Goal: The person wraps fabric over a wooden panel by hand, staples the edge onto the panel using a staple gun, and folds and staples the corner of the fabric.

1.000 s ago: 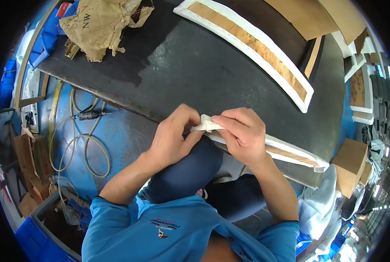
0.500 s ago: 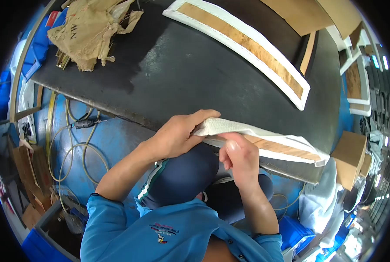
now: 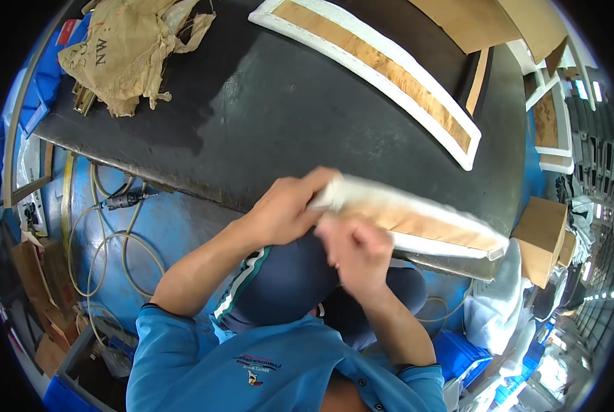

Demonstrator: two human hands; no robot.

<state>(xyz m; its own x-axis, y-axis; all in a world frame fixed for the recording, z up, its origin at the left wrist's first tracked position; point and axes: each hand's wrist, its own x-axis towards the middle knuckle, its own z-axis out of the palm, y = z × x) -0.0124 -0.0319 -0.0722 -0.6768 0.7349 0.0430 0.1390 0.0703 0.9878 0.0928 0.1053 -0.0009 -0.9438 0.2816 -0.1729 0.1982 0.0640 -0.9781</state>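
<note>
A long wooden panel (image 3: 417,226) edged in white fabric rests across the near table edge and reaches my lap, its bare wood facing up. My left hand (image 3: 287,208) is closed around its left end, thumb and fingers gripping the white fabric (image 3: 362,190) there. My right hand (image 3: 358,250) is at the panel's near side, just right of my left hand. Its fingers are curled in and somewhat blurred, touching or very near the fabric edge; what is between them is hidden. A similar curved panel (image 3: 382,60) with a white fabric border lies farther back on the table.
The dark table (image 3: 252,130) has a torn brown paper bag (image 3: 125,55) at back left. Cardboard (image 3: 465,24) stands at back right, and a cardboard box (image 3: 539,233) beyond the right corner. A power tool (image 3: 125,200) with looped hose hangs at left, above a grey bin (image 3: 80,371).
My right hand has moved left along the near edge, closer to my left hand, and its fingers have curled in. The fabric at the left end lies more folded back, showing more wood.
</note>
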